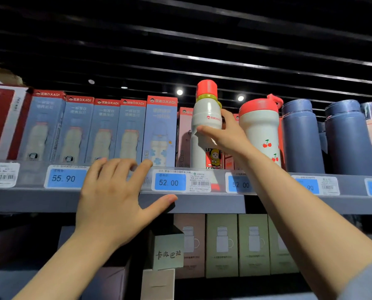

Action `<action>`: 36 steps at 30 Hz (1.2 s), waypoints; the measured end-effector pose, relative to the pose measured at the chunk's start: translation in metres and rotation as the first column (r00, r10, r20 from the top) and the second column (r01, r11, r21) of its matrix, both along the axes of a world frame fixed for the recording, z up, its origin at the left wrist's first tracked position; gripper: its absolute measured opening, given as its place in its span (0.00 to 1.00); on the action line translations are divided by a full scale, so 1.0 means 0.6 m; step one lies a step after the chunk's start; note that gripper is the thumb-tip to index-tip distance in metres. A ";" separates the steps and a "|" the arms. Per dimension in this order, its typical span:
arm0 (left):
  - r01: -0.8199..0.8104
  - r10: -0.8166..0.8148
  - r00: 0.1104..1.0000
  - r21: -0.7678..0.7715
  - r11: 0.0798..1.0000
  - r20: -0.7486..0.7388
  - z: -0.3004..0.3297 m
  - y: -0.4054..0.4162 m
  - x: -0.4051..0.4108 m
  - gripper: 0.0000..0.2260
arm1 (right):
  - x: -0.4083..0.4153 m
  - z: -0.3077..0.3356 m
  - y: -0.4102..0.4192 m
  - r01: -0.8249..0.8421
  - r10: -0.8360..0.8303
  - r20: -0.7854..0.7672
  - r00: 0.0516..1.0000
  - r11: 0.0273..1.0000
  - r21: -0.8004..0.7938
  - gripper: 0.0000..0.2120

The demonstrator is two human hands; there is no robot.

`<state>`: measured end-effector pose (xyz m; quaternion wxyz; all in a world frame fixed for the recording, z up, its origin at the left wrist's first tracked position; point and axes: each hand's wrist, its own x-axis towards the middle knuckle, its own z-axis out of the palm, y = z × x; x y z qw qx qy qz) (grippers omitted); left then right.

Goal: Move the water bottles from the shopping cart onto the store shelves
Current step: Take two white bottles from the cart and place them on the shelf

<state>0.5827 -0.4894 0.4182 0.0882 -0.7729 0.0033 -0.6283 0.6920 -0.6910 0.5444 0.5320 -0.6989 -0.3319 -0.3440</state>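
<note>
Right grip clasps white bottle on shelf

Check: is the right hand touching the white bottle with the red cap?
Touching. The head view shows the right hand wrapped around the white bottle with the red cap, fingers in front, thumb behind, no gap.

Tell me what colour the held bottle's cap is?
Red cap, seen in the head view.

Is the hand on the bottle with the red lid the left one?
No, the right hand grips the white bottle with the red lid, while the left hand rests on the shelf edge.
</note>
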 end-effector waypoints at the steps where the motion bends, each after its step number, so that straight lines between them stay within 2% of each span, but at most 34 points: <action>1: 0.000 0.000 1.000 0.003 1.000 0.004 -0.001 0.001 0.001 0.37 | -0.001 -0.001 0.000 0.031 -0.031 0.002 1.000 0.999 -0.007 0.31; 6: 0.006 -0.006 1.000 0.008 1.000 0.002 -0.002 0.004 0.005 0.37 | -0.017 -0.016 -0.001 0.220 -0.218 0.031 0.975 0.967 -0.126 0.34; 11: 0.007 -0.007 1.000 0.020 1.000 -0.005 -0.003 0.005 0.007 0.36 | -0.066 -0.054 -0.018 0.469 -0.425 0.210 0.881 0.848 -0.249 0.41; 16: 0.048 -0.054 0.996 0.073 0.996 0.071 -0.006 0.008 0.012 0.34 | -0.142 -0.101 -0.046 0.499 -0.413 0.311 0.856 0.817 -0.288 0.30; 19: 0.106 -0.110 0.994 0.106 0.989 0.029 -0.018 0.012 0.003 0.30 | -0.184 -0.137 -0.059 0.468 -0.381 0.300 0.875 0.825 -0.318 0.23; 24: 0.233 -0.223 0.971 0.137 0.963 -0.086 -0.105 0.032 -0.069 0.24 | -0.255 -0.222 -0.057 0.312 -0.267 0.167 0.949 0.871 -0.380 0.17; 28: 0.307 -0.317 0.923 -0.083 0.948 -0.218 -0.209 0.039 -0.186 0.20 | -0.304 -0.319 -0.022 0.062 -0.087 -0.024 0.996 0.855 -0.514 0.16; 32: 0.172 -0.317 0.858 -0.354 0.919 -0.405 -0.333 0.050 -0.316 0.19 | -0.359 -0.446 0.037 -0.227 0.075 -0.284 0.956 0.804 -0.550 0.13; 36: -0.077 -0.354 0.743 -0.598 0.798 -0.569 -0.473 0.080 -0.466 0.20 | -0.435 -0.588 0.111 -0.447 0.140 -0.507 0.850 0.701 -0.556 0.12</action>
